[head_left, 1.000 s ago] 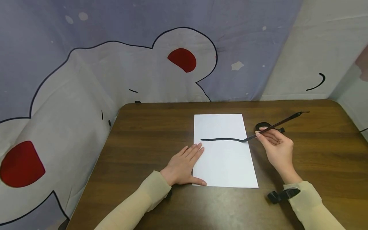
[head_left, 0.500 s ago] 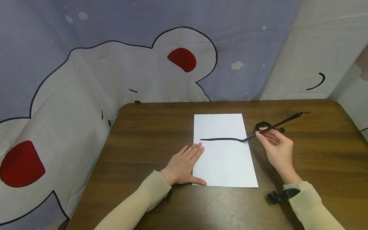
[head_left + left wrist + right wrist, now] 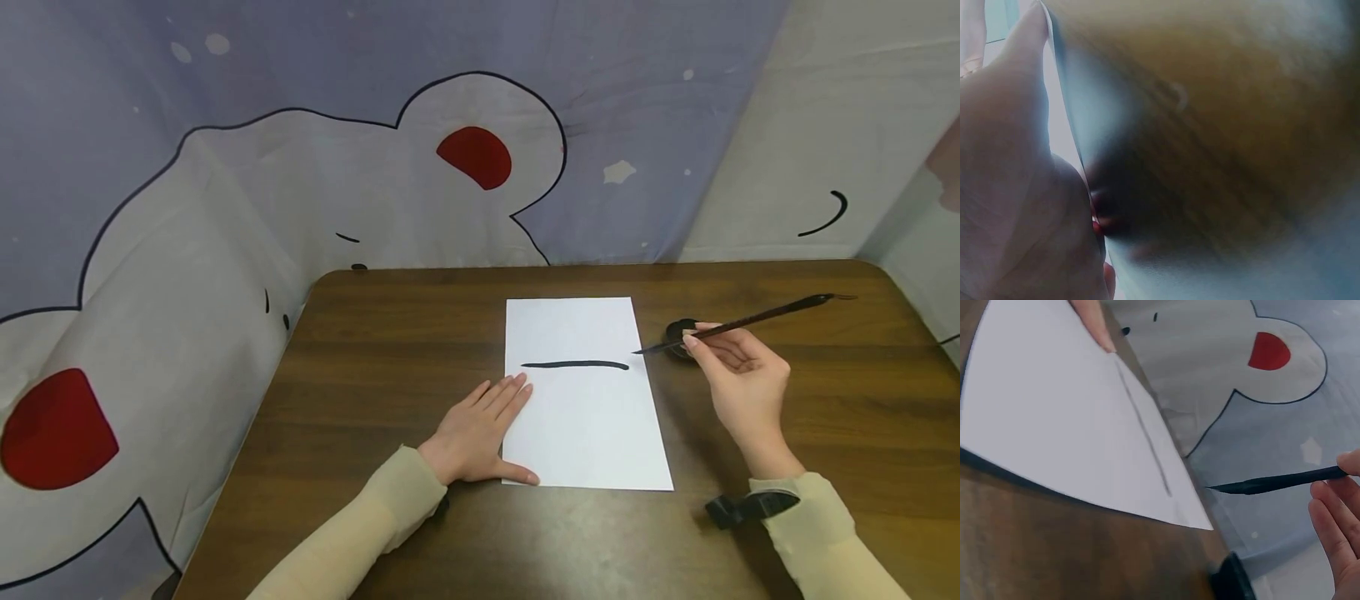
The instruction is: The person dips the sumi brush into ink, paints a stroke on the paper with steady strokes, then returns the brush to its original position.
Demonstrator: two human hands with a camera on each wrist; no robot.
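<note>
A white sheet of paper lies on the wooden table, with one black ink stroke running across its upper half. My left hand rests flat on the sheet's left edge, fingers straight and thumb spread to the lower corner. My right hand pinches a dark writing brush between thumb and fingers. The brush slants, its black tip pointing left over the paper's right edge, just past the stroke's end. In the right wrist view the brush tip shows apart from the sheet.
A small round black ink dish stands right of the paper, partly hidden behind the brush and right hand. The brown table reaches back to a patterned cloth hanging behind it. A black camera is strapped to the right wrist.
My right hand has moved right and slightly up, lifting the brush tip off the end of the stroke. The left hand and the paper stay where they were.
</note>
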